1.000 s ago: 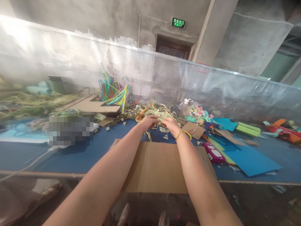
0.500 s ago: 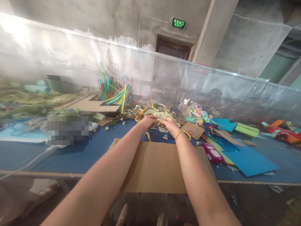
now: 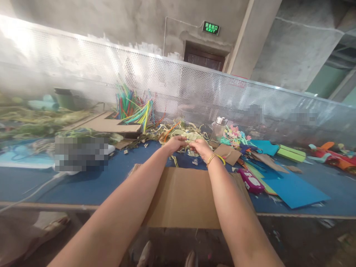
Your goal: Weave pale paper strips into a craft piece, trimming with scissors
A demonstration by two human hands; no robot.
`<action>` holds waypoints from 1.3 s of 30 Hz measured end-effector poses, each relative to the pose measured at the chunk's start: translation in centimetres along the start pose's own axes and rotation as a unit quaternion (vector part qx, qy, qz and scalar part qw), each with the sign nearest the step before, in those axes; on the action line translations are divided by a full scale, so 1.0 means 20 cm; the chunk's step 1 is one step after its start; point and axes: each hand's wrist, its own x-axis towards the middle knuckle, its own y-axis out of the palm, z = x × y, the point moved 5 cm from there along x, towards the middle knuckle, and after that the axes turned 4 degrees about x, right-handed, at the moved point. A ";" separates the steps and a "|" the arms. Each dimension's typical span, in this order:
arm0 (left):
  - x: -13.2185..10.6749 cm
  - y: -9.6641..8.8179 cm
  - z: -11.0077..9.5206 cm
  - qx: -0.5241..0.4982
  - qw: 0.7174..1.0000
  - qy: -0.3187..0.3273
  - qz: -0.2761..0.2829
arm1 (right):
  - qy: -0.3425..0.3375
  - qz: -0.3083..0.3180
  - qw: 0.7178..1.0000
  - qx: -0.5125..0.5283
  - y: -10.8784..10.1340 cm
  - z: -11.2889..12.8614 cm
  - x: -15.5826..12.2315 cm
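Both arms reach forward over a brown cardboard sheet (image 3: 187, 196) that overhangs the table's front edge. My left hand (image 3: 177, 144) is closed in a pinch, its fingertips turned toward the other hand. Close beside it, my right hand (image 3: 200, 147) is pinched as well, with a gold bracelet and a yellow band at its wrist. What the fingers grip is too small to make out. Just beyond them lies a heap of pale green and cream strips (image 3: 191, 129). An orange strip (image 3: 171, 130) sticks out of that heap on the left.
Colourful pipe cleaners (image 3: 133, 107) stand behind a cut cardboard box (image 3: 122, 126) at the left. To the right are a clear bottle (image 3: 219, 128), paper flowers (image 3: 236, 135), a purple device (image 3: 251, 181) and blue sheets (image 3: 294, 187). A perforated metal screen (image 3: 167, 81) runs along the back.
Almost nothing differs. The hands stay together at the same spot, with at most a slight shift of the fingers.
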 end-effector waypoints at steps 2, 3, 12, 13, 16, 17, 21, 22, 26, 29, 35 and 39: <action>0.00 0.00 0.00 -0.009 1.000 -0.007 0.000 | 0.047 0.006 0.998 0.031 0.01 -0.01 -0.01; 0.00 0.00 0.00 -0.012 1.000 -0.011 -0.001 | 0.060 0.009 0.997 0.042 0.01 -0.01 -0.01; 0.01 0.00 0.00 -0.017 1.000 -0.003 0.007 | 0.041 0.023 0.999 0.021 0.01 0.01 -0.01; 0.01 0.00 0.00 -0.016 1.000 0.000 0.008 | 0.040 0.024 0.999 0.018 0.01 0.00 -0.01; 0.01 -0.01 0.00 -0.014 1.000 0.010 0.007 | 0.022 0.021 1.000 0.004 0.00 0.01 0.00; 0.01 -0.01 0.00 -0.012 1.000 0.011 0.005 | 0.015 0.020 1.000 -0.003 0.00 0.01 0.00; 0.01 -0.01 0.00 -0.002 1.000 0.015 0.004 | -0.003 0.012 0.998 -0.054 -0.01 0.02 0.01; 0.01 -0.01 0.00 0.002 1.000 0.017 0.002 | -0.005 0.009 0.997 -0.073 -0.01 0.02 0.01; 0.01 -0.01 0.00 0.028 0.999 0.021 -0.011 | -0.010 -0.012 0.990 -0.140 0.00 0.04 -0.01; 0.01 0.00 -0.01 0.061 0.997 0.031 -0.020 | 0.000 -0.018 0.989 -0.150 0.00 0.05 -0.02; 0.02 0.01 -0.05 0.155 0.984 0.069 -0.048 | 0.037 0.021 0.995 -0.086 0.03 0.01 -0.02; 0.02 -0.01 -0.08 0.238 0.963 0.086 -0.095 | 0.057 0.051 0.997 -0.012 0.05 0.00 -0.01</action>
